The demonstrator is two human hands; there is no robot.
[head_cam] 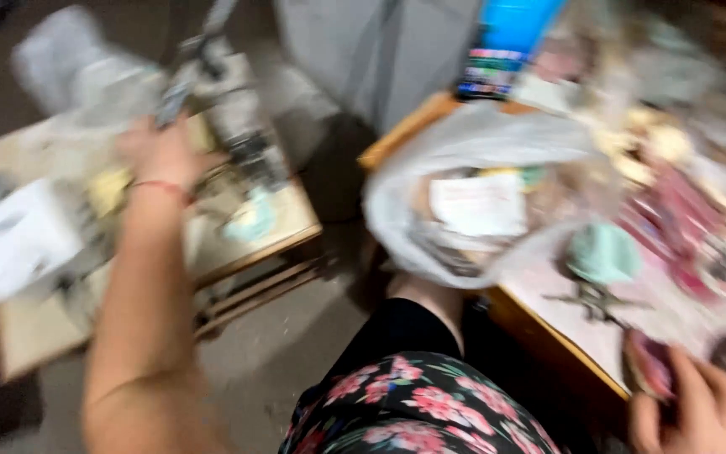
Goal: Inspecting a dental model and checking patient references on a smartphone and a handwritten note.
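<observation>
— Hands first: our left hand (161, 151) reaches across the low table (291, 227) onto grey metal parts (241, 134); blur hides its grip.
— Our right hand (699, 403) clasps a dark red piece (649, 363) at the bench (548, 324) edge; nothing looks finished yet.

Low wood table (283, 231) w/ white box (14, 240), blurred clutter.

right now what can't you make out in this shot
Head view, all motion-blurred:
- Left hand: the dark thing it reaches for on the low table is smeared.
- Right hand: cut by the bottom edge; its grip on the reddish thing is unclear.
- Plastic bag: contents hazy.
</observation>
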